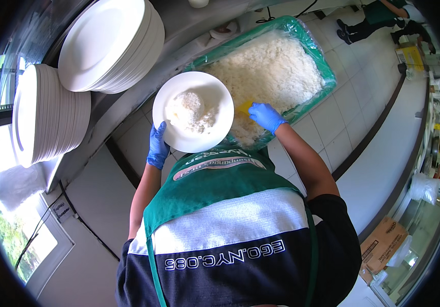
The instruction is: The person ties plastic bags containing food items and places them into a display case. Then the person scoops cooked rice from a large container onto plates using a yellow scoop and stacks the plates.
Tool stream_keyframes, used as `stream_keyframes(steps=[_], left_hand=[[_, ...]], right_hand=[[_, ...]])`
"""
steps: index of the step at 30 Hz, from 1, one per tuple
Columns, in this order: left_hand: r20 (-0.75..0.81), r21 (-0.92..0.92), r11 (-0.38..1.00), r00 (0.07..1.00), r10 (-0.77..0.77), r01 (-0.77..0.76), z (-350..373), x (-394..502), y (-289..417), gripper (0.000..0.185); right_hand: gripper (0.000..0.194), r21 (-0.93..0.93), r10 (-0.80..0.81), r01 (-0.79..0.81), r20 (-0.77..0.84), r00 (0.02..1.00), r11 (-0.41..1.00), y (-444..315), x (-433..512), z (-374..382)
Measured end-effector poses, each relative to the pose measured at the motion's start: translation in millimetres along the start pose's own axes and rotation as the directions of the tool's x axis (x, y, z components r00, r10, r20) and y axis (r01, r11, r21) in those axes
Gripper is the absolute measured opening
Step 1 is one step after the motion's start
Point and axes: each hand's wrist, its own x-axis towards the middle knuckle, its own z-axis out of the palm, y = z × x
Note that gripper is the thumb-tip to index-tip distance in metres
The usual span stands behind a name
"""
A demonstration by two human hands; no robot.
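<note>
My left hand (pixel 158 144), in a blue glove, grips the rim of a round white plate (pixel 166 132). On the plate sits a rounded mound of white rice (pixel 190 105), with loose rice spilling beside it. My right hand (pixel 266 116), also gloved in blue, holds a yellow scoop or cup (pixel 245 107), whose lower part is hidden in the rice. Around it lies a large heap of cooked white rice (pixel 277 69) inside a green bin (pixel 321 57) lined with clear plastic. The plate overlaps the bin's near left corner.
Two tall stacks of white plates, one farther back (pixel 108 42) and one nearer (pixel 51 115), stand on the left counter (pixel 101 105). Tiled floor (pixel 335 130) runs to the right of the bin. Far right, a person (pixel 377 19) stands near a yellow box (pixel 412 57). A cardboard box (pixel 385 241) lies lower right.
</note>
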Motion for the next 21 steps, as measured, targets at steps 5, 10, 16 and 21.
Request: stream_keyframes(steps=[5,10,16,21], left_hand=[[0.029,0.014,1.000,1.000,-0.004,0.003,2.2,1.8,2.7,0.054],[0.026,0.005,1.000,0.999,-0.019,0.018,0.6,2.9,3.2,0.054],[0.068,0.037,0.999,0.998,-0.012,0.009,7.4,6.1,7.0,0.061],[0.103,0.022,1.000,0.995,-0.007,0.005,31.7,10.6,7.0,0.060]], right_hand=[[0.018,0.489,0.264,-0.312,0.166,0.950,0.815,6.5,-13.7,-36.0],[0.016,0.563,0.470,-0.378,-0.022,0.882,0.735,18.8,-35.2,-46.1],[0.011,0.882,0.682,-0.268,-0.079,0.728,0.388,14.6,-45.4,-57.4],[0.009,0.780,0.633,-0.047,-0.469,0.616,0.624,-25.4,-39.0,-97.9]])
